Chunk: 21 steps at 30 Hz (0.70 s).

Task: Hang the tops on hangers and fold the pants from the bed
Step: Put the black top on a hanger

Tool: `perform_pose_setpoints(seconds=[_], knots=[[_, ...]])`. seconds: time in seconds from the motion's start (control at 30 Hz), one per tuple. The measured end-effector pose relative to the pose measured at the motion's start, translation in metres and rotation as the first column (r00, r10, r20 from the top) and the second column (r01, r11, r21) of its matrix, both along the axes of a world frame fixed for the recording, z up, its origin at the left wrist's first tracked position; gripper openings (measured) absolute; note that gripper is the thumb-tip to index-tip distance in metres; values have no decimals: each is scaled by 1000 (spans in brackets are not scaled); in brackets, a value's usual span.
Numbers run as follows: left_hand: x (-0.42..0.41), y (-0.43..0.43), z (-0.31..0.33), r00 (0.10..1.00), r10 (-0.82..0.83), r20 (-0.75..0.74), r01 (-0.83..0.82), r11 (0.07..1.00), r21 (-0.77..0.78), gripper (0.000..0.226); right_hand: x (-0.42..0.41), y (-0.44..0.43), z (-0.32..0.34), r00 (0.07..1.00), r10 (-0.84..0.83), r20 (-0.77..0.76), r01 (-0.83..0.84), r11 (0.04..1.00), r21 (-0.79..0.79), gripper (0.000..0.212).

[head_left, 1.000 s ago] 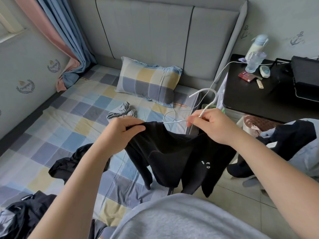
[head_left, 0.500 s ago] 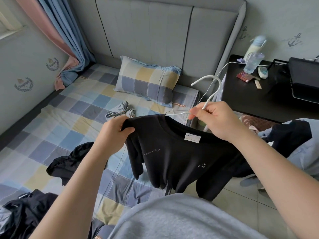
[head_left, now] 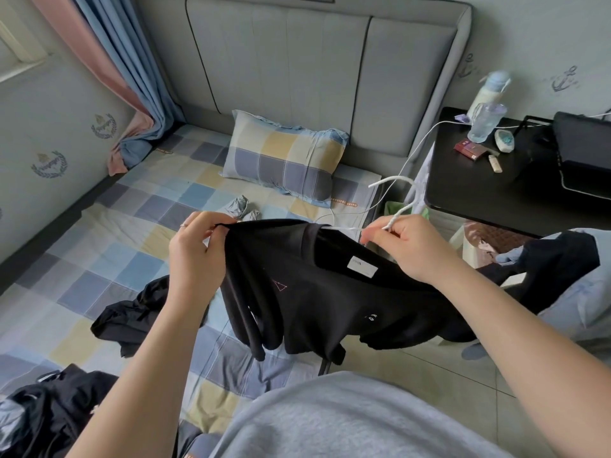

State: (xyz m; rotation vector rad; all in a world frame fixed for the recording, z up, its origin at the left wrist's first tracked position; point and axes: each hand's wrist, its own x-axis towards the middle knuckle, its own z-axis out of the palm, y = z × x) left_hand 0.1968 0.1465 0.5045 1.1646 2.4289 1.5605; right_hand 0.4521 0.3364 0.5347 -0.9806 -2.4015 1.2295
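Pinches the shoulder of the top (head_left: pixel 314 302) with the left hand (head_left: pixel 195 256), fingers curled, and grips the hanger (head_left: pixel 401 212) by its neck in the closed right hand (head_left: pixel 410 249). Holds the black top, white label at the collar, over the edge of the bed (head_left: pixel 99 233), sleeves drooping, most of the hanger hidden inside the collar, the hem cut off by a grey shirt (head_left: pixel 347 418). Leaves open sheet up to the pillow (head_left: pixel 284 160), a table (head_left: pixel 496 200) close on the right, dark clothes (head_left: pixel 132 315) on the left.

Pillow (head_left: pixel 284 160) on bed (head_left: pixel 99 246), nightstand (head_left: pixel 515 196) to its right
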Motion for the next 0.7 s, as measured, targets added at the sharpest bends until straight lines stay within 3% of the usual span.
perform_pose_setpoints(seconds=[0.1, 0.2, 0.3, 0.43, 0.7], knots=[[-4, -2, -3, 997, 47, 63, -44, 998, -49, 32, 1, -11, 7, 988, -6, -157, 11, 999, 36, 20], [-5, -1, 1, 996, 62, 64, -57, 995, -82, 31, -1, -18, 15, 975, 21, -220, -8, 998, 60, 19], [1, 1, 10, 993, -104, -54, 94, 984, -153, 37, -7, -20, 20, 972, 32, -231, -14, 997, 80, 18], [10, 9, 25, 932, -348, -95, 313, 911, -270, 23, -13, -23, 23, 975, 63, -212, -38, 992, 119, 22], [17, 20, 38, 892, -449, -58, 406, 850, -334, 20, -17, -17, 22, 973, 65, -220, -46, 995, 87, 27]])
